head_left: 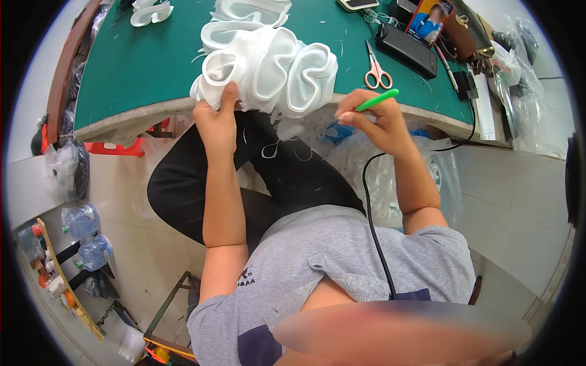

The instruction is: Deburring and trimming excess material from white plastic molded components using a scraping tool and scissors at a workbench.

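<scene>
My left hand (217, 116) is closed on the near left end of a white padded fabric piece (268, 67), thumb on top. The piece has curling, raised rims and lies over the table's near edge. Right of it, my right hand (375, 119) is raised in front of the table edge, fingers pinched round a slim green-handled tool (378, 99). The tool's working tip is too small to make out. More white rimmed pieces (253, 9) lie just beyond the one I hold. Cut threads (268, 149) rest on my black trousers.
On the green tabletop (146, 73), pink-handled scissors (377, 76) lie to the right. Past them are a black case (406, 50), a phone with a lit screen (429, 21) and a pen (447, 67). A black cable (369, 207) crosses my body. Clear plastic bags (448, 177) hang below the edge.
</scene>
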Motion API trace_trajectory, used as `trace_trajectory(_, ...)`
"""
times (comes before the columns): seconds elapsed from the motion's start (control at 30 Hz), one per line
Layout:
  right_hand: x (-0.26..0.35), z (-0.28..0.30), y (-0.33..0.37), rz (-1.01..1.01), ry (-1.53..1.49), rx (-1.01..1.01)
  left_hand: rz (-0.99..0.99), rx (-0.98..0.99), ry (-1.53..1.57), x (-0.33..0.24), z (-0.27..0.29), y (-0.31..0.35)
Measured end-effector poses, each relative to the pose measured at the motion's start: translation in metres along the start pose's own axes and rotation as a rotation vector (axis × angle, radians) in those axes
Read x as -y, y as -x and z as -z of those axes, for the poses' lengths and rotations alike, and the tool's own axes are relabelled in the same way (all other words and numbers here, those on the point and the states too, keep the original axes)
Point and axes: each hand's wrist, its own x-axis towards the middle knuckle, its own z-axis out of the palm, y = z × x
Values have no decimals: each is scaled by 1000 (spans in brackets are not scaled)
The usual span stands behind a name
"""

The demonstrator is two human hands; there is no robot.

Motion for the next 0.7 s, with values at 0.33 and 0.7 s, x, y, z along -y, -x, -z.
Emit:
trace_trajectory(0.33,-19,-63,-53,18,-518,-168,86,488,680,-8,-11,16)
trace_trajectory(0.7,-20,-52,-60,142,-379,-322,88,212,697,11,-32,16)
